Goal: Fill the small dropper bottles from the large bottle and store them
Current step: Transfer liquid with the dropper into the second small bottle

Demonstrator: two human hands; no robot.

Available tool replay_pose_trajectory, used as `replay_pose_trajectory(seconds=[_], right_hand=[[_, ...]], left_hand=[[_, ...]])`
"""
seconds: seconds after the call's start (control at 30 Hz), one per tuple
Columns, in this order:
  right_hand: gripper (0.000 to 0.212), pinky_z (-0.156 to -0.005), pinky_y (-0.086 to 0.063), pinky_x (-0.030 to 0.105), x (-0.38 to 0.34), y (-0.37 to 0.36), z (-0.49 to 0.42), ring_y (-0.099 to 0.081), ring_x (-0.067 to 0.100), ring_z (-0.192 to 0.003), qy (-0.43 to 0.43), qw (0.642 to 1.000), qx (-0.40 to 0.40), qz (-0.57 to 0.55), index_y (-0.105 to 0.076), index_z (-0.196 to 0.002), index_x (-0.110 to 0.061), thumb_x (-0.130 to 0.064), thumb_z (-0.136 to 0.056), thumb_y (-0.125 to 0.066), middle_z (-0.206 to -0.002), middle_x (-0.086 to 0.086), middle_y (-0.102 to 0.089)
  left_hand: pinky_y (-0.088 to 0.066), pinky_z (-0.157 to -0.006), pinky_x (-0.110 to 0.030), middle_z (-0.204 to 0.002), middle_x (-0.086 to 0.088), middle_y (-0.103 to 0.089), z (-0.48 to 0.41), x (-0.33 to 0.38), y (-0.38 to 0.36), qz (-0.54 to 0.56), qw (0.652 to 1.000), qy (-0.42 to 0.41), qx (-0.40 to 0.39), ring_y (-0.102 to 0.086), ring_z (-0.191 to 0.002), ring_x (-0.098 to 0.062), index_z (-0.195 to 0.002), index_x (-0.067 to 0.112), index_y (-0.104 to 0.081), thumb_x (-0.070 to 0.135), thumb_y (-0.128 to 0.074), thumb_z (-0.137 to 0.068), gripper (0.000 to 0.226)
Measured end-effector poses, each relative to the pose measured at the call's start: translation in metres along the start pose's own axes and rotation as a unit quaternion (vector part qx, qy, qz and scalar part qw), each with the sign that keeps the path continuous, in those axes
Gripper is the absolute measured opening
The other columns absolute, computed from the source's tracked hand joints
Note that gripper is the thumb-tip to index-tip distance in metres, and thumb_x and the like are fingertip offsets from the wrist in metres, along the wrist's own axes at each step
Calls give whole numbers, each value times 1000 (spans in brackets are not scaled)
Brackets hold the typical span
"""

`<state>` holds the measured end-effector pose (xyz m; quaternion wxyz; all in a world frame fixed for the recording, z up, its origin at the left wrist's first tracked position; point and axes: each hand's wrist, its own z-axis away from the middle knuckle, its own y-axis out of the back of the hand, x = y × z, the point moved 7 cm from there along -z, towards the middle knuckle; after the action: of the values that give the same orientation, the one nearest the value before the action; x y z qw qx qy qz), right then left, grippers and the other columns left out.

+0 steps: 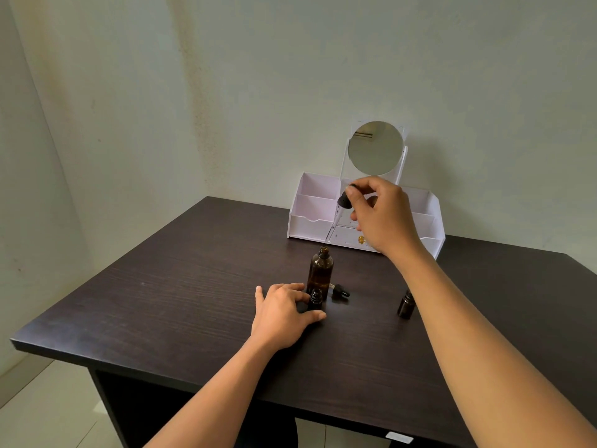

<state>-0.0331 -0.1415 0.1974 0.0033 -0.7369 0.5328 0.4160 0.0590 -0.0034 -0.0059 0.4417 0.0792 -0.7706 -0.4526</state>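
Small bottle [315, 300] gripped on the bench [161, 302] by left hand [284, 315]; right hand [381, 215] pinches dropper [342, 205] above large bottle [319, 270].

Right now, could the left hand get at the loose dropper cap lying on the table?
Probably yes. The dropper cap lies just right of the small bottle that the left hand grips, with bare table between; it must let go first.

no readable txt anywhere. gold sticker [361, 239] on white organizer [310, 221] front: print too small to read. white label [399, 437] on desk [161, 302] front edge: too blurred, can't tell.
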Motion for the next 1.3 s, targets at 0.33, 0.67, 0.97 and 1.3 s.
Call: replay_pose_trajectory(seconds=[0.33, 0.67, 0.97, 1.3], right_hand=[[9, -54, -59, 30, -10, 9, 24, -69, 17, -64, -29, 996, -1, -90, -65, -103, -12, -17, -98, -59, -82, -4, -68], [11, -56, -59, 29, 12, -16, 59, -70, 11, -64, -67, 993, -33, -95, -59, -107, -15, -17, -96, -62, -95, 1, -66], [9, -56, -58, 25, 25, -24, 67, -70, 11, -65, -79, 992, -34, -91, -59, -105, -16, -18, -97, -61, -95, 0, -66], [9, -61, -62, 38, 47, -32, 72, -70, 20, -66, -137, 983, -32, -120, -58, -106, -13, -16, -98, -60, -91, 4, -68]], left_hand=[[2, -122, -58, -150, 13, -49, 2, 4, 4, 2, 1000, 5, -1, -34, -144, -13, -125, 28, -70, 60, -70, -83, 53], [1, -122, -59, -150, 13, -49, 2, 4, 4, 0, 1000, 3, 1, -34, -144, -13, -125, 27, -70, 59, -70, -84, 52], [1, -122, -59, -151, 12, -49, 2, 4, 3, -4, 1000, 0, 2, -34, -144, -14, -126, 27, -69, 60, -69, -84, 53], [0, -122, -59, -149, 13, -50, 2, 4, 3, -6, 1000, -2, 9, -35, -143, -13, -124, 29, -71, 61, -70, -83, 52]])
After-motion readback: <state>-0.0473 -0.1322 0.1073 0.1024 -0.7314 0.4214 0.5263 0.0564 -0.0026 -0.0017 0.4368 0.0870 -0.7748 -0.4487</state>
